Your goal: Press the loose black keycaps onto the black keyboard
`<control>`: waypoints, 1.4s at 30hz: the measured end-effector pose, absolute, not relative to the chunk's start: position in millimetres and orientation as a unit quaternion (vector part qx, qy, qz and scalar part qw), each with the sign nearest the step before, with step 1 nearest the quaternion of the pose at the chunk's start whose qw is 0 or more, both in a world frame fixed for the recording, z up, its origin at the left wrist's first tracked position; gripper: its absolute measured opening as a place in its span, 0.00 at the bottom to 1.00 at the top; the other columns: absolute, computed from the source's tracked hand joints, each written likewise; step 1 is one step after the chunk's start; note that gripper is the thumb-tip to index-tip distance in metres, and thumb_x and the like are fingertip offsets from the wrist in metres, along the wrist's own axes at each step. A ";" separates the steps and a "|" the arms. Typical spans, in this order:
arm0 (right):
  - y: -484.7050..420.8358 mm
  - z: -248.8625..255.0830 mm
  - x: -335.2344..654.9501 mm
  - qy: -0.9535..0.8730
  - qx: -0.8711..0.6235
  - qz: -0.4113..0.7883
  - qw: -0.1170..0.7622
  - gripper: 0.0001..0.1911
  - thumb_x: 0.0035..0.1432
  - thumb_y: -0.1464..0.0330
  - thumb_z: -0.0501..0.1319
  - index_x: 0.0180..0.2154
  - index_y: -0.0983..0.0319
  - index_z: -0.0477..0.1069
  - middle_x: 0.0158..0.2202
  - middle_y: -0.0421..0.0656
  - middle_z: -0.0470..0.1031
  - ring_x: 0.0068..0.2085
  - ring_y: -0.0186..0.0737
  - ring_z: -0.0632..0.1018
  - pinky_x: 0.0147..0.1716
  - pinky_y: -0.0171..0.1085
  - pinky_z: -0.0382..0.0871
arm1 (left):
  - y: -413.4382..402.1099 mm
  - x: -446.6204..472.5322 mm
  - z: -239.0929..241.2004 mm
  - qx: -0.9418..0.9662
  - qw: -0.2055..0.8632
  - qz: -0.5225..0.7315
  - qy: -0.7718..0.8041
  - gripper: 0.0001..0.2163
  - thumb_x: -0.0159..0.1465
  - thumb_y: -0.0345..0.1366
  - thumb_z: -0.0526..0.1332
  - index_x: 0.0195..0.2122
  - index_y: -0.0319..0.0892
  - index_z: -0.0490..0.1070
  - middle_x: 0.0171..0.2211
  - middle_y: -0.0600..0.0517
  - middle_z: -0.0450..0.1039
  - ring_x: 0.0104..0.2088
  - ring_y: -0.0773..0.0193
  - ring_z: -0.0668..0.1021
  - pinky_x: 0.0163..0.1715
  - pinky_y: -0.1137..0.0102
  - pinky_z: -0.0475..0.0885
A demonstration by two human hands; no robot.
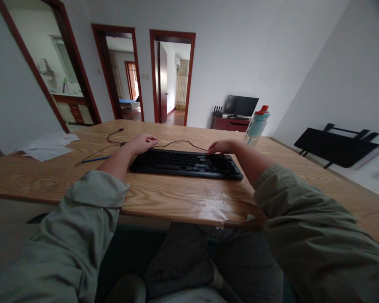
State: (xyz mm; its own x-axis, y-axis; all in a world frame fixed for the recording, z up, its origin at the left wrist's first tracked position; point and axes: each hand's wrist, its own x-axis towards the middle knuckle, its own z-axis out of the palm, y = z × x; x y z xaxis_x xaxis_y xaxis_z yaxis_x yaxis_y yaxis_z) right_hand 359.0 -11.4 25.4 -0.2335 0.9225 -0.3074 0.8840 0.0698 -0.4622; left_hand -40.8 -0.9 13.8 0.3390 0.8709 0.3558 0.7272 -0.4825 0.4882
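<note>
A black keyboard (pixel 183 163) lies flat on the wooden table, its long side towards me. My left hand (pixel 142 144) is over its far left corner, fingers curled together. What those fingers hold, if anything, is hidden. At the far edge, right of the middle, my right hand (pixel 220 147) has its fingertips pinched where the thin black keyboard cable (pixel 183 141) meets the keyboard. This cable arcs behind the keyboard between both hands. More cable lies left of my left wrist, ending in a small dark plug (pixel 120 130).
A blue pen (pixel 95 159) lies left of my left forearm. Crumpled white paper (pixel 49 146) is at the table's left end. A clear bottle (pixel 256 126) with an orange lid stands beyond my right forearm. Torn clear film (pixel 219 206) covers the near edge of the table.
</note>
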 end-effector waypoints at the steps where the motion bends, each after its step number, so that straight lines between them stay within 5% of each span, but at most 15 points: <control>1: -11.6 24.8 359.7 -0.731 -0.617 0.290 0.035 0.17 0.50 0.55 0.68 0.39 0.57 0.81 0.47 0.45 0.80 0.47 0.47 0.76 0.41 0.40 0.68 | -0.4 -41.2 13.4 0.810 0.122 0.293 0.494 0.23 0.57 0.54 0.60 0.43 0.43 0.80 0.40 0.46 0.81 0.41 0.53 0.79 0.43 0.64 0.72; 10: -9.4 28.2 357.0 -0.728 -0.620 0.293 0.015 0.15 0.51 0.58 0.67 0.40 0.57 0.79 0.50 0.46 0.78 0.50 0.47 0.74 0.40 0.39 0.68 | 5.4 -43.3 8.7 0.813 0.119 0.283 0.495 0.24 0.58 0.55 0.58 0.45 0.42 0.79 0.39 0.46 0.80 0.41 0.54 0.78 0.42 0.65 0.72; 17: -15.1 23.5 355.1 -0.749 -0.597 0.285 0.035 0.16 0.49 0.56 0.67 0.37 0.58 0.76 0.37 0.43 0.78 0.37 0.41 0.73 0.33 0.36 0.65 | 0.4 -41.6 11.9 0.810 0.124 0.275 0.502 0.25 0.57 0.55 0.58 0.44 0.40 0.79 0.37 0.46 0.80 0.39 0.53 0.78 0.41 0.64 0.71; 24: -28.5 13.7 355.1 -0.745 -0.583 0.306 0.108 0.14 0.53 0.58 0.65 0.36 0.60 0.72 0.34 0.42 0.76 0.35 0.39 0.72 0.35 0.35 0.65 | -4.4 -37.0 10.9 0.802 0.141 0.281 0.507 0.28 0.56 0.58 0.58 0.45 0.39 0.78 0.39 0.44 0.80 0.41 0.52 0.78 0.44 0.62 0.71; 35: -27.7 5.0 356.1 -0.760 -0.607 0.210 0.103 0.13 0.58 0.61 0.65 0.41 0.62 0.73 0.43 0.46 0.79 0.39 0.39 0.76 0.37 0.34 0.69 | -2.0 -33.8 12.0 0.810 0.149 0.300 0.482 0.25 0.57 0.56 0.61 0.43 0.39 0.79 0.38 0.45 0.80 0.39 0.53 0.78 0.43 0.62 0.72; 42: -140.5 53.0 367.1 -0.771 -0.515 0.159 0.339 0.22 0.59 0.52 0.61 0.46 0.60 0.75 0.46 0.49 0.79 0.46 0.45 0.78 0.47 0.43 0.73 | -121.0 -18.7 38.9 0.792 0.147 0.475 0.353 0.18 0.64 0.48 0.60 0.46 0.41 0.78 0.42 0.46 0.80 0.42 0.56 0.79 0.46 0.62 0.73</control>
